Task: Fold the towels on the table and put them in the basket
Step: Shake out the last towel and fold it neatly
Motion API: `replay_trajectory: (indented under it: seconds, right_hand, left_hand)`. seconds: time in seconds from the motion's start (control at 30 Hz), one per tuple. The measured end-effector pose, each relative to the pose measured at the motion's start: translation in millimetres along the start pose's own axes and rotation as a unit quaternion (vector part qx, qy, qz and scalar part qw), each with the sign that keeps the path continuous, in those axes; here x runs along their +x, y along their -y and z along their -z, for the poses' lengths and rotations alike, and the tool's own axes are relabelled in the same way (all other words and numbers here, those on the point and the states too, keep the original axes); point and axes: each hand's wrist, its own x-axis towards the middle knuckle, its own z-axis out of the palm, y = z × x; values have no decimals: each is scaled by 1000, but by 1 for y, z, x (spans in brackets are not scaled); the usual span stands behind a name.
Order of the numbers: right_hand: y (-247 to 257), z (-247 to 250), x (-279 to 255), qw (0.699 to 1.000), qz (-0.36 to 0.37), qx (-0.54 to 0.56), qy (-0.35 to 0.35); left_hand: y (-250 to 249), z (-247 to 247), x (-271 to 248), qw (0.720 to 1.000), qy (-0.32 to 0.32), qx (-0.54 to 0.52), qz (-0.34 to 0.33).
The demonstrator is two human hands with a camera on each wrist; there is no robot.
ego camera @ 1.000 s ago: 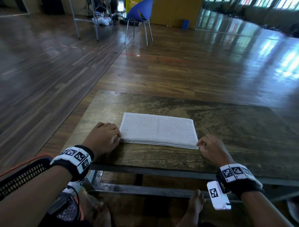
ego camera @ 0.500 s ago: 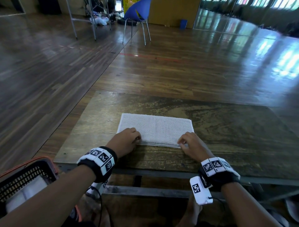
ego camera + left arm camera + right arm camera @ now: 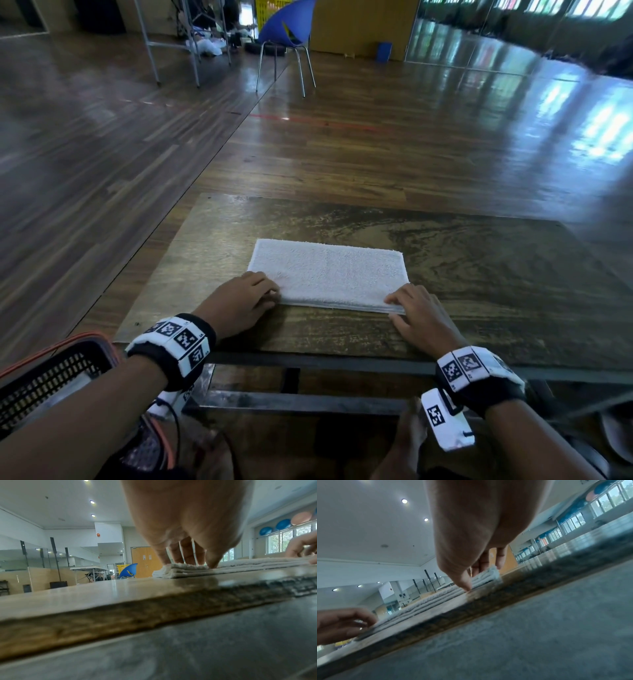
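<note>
White terry towel (image 3: pixel 328 272), folded into a flat layered rectangle, lies near the front edge of the worn wooden worktop (image 3: pixel 479 274). Left hand (image 3: pixel 239 301) takes the near left corner and right hand (image 3: pixel 419 313) the near right corner; each grip has fingers on top of the layers and the thumb at the front edge, apparently pinching. Step in hand, as judged: taking hold for another fold or a lift. Next move calls for keeping the layers together on the way to the black mesh basket (image 3: pixel 44 380), low at the left.
</note>
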Motion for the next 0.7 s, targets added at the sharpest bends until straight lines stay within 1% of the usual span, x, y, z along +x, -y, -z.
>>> replay_trajectory:
  seconds: [0.07, 0.13, 0.23, 0.27, 0.33, 0.4, 0.43, 0.5, 0.57, 0.63, 0.7]
  right_hand:
    - [0, 3, -7, 1000, -13, 27, -5]
    - [4, 6, -16, 999, -11, 37, -4]
    - [10, 9, -37, 999, -10, 32, 16]
    - [13, 11, -43, 999, -13, 28, 20]
    - [21, 13, -44, 999, -23, 32, 1]
    - [34, 14, -31, 998, -39, 41, -36]
    - [42, 12, -20, 997, -50, 41, -51]
    - [57, 6, 5, 994, -76, 42, -72]
    - [69, -6, 26, 991, -102, 47, -74]
    - [77, -23, 36, 991, -119, 41, -44]
    - [78, -40, 37, 994, -105, 9, -1]
  left_hand:
    - [2, 5, -7, 1000, -2, 0, 13]
    - [1, 8, -13, 1000, 4, 6, 12]
    - [-9, 10, -25, 997, 26, 69, 7]
    - [-13, 7, -28, 996, 16, 82, 8]
    - [-27, 3, -28, 998, -20, 65, 9]
    - [-46, -4, -15, 999, -47, 21, 8]
    - [-56, -9, -4, 999, -47, 12, 13]
    - [-73, -20, 18, 998, -33, 14, 45]
    - [-81, -33, 35, 996, -9, 24, 91]
    - [-79, -44, 44, 992, 35, 46, 115]
    - [-71, -53, 44, 988, 69, 83, 113]
